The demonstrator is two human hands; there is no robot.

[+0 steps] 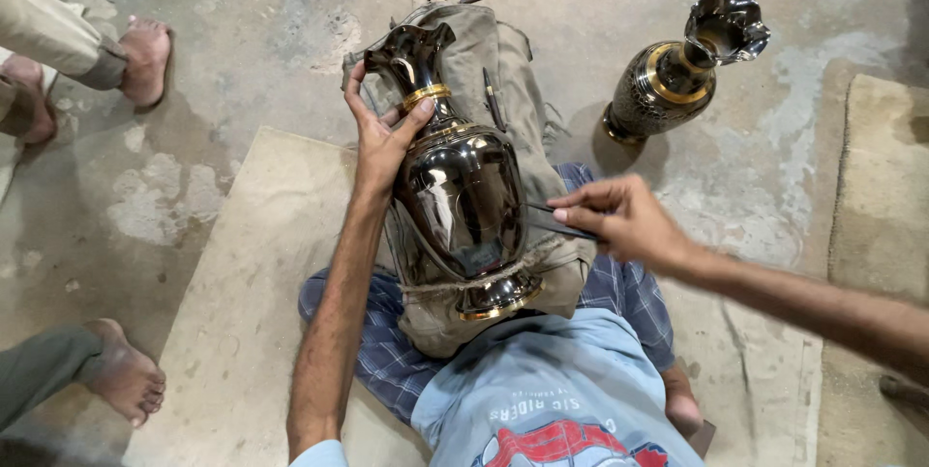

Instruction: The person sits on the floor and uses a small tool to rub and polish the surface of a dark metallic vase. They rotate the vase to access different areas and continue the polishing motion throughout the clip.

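A dark polished vase (463, 201) with gold bands lies tilted on a khaki cushion (503, 70) across the seated person's lap, its mouth pointing away. The left hand (382, 133) wraps around the vase's neck just below the gold ring, thumb and fingers curled on it. The right hand (624, 220) is pinched closed on a thin dark tool (561, 227) whose tip touches the vase's belly. A second, patterned vase (677, 75) stands upright on the concrete floor (242, 51), well apart. Other people's bare feet (145, 59) rest nearby on the left.

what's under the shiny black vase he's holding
The black vase lies on a khaki cloth-wrapped cushion, tied with string, across the person's lap. What the cloth covers is hidden.
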